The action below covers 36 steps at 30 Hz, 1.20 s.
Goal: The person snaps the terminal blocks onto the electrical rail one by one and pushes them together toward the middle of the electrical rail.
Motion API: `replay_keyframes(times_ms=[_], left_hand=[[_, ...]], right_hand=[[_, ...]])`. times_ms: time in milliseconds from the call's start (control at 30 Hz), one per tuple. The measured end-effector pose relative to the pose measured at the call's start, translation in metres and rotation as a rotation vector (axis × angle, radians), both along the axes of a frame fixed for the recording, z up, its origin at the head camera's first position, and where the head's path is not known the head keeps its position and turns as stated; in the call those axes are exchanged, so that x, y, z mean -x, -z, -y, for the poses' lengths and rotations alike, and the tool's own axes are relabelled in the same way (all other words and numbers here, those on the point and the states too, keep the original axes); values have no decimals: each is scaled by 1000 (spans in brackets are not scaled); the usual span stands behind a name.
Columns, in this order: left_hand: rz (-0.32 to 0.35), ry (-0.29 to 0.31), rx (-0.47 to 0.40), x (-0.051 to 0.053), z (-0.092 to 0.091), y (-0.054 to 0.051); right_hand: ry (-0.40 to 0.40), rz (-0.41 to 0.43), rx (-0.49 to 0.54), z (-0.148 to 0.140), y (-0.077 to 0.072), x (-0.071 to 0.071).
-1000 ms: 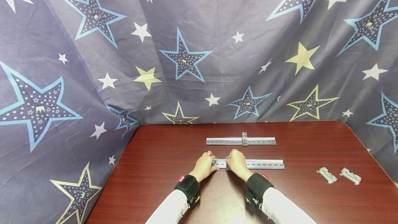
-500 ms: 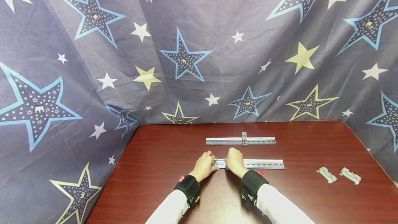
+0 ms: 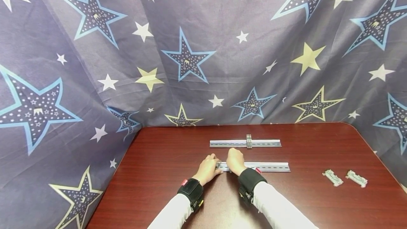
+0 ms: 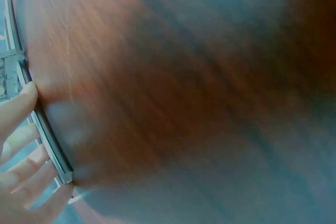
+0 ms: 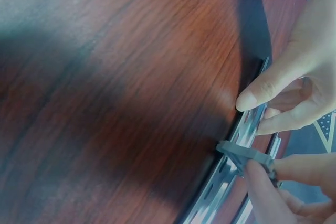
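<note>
Across the wooden table in front of me lies the nearer slotted metal DIN rail [image 3: 270, 167]. My left hand [image 3: 207, 169] grips it at its left end, thumb on the near edge and fingers across the far side, as the right wrist view shows. Just right of that, my right hand [image 3: 235, 161] pinches a grey terminal block [image 5: 245, 153] between thumb and finger. The block stands upright across the rail; whether it is clipped on I cannot tell. In the head view the right hand mostly hides it. The left wrist view catches the block [image 4: 10, 74] at its left edge.
Farther back, a second DIN rail [image 3: 267, 143] lies parallel, with a cluster of terminal blocks [image 3: 249, 141] near its middle. Two loose terminal blocks, a left one [image 3: 332, 177] and a right one [image 3: 356, 178], lie flat on the table's right side. A star-patterned cloth [image 3: 197, 91] hangs behind.
My right hand has shifted slightly left along the rail, its wrist and forearm swinging left, and now covers more of the terminal block. The left hand keeps its hold on the rail.
</note>
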<state>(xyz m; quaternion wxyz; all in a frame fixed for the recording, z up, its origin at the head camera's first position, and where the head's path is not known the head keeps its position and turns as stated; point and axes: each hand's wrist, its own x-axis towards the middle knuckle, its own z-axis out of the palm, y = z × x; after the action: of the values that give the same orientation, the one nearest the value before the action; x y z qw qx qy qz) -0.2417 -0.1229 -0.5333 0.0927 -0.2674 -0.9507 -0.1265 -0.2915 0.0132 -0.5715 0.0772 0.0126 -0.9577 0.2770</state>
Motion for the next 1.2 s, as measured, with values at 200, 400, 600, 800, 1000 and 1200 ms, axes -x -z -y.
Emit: replay_keyframes(times_ms=[200, 400, 600, 800, 1000, 1200], left_hand=[[-6, 2, -7, 0, -1, 0], [-5, -12, -1, 0, 0, -2], [-2, -12, 10, 0, -1, 1], [1, -14, 9, 1, -1, 0], [14, -22, 3, 2, -1, -1], [21, -24, 7, 0, -2, 1]], right_hand=[[33, -10, -40, 0, 38, 24], [55, 160, 13, 5, -83, -38], [80, 211, 22, 6, -79, -34], [54, 136, 26, 0, 20, 21], [35, 99, 14, -12, 112, 69], [27, 198, 28, -16, 66, 37]])
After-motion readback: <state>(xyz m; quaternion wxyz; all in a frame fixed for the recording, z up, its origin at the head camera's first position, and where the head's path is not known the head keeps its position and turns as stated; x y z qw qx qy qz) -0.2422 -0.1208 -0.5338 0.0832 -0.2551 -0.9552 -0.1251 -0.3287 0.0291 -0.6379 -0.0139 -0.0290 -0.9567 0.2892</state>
